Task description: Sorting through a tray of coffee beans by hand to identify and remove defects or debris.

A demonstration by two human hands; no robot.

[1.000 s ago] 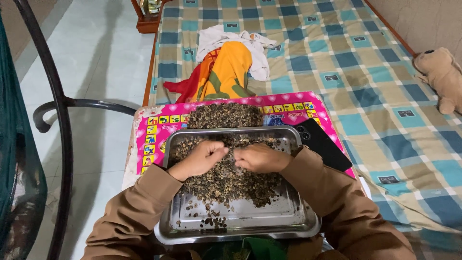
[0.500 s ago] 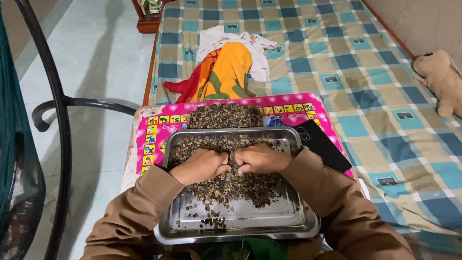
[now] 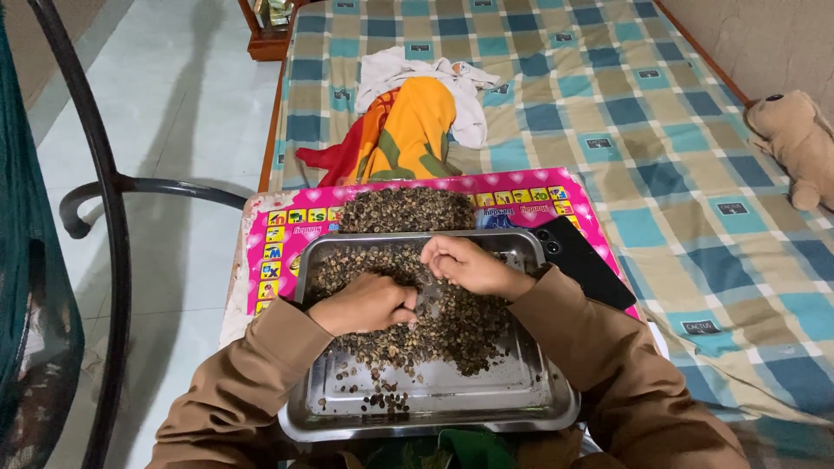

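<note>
Since half a second ago, my right hand (image 3: 465,265) has lifted away from the left and gone toward the tray's far rim, its fingertips pinched together over the seeds (image 3: 434,326); whether a seed sits between them I cannot tell. My left hand (image 3: 369,301) stays low on the heap, fingers curled shut into the seeds. They lie piled in the far half of the steel tray (image 3: 521,395), a few strays near me. Beyond it, a second heap (image 3: 404,208) rests on the pink mat (image 3: 278,239), with a black phone (image 3: 586,260) just right of the tray.
</note>
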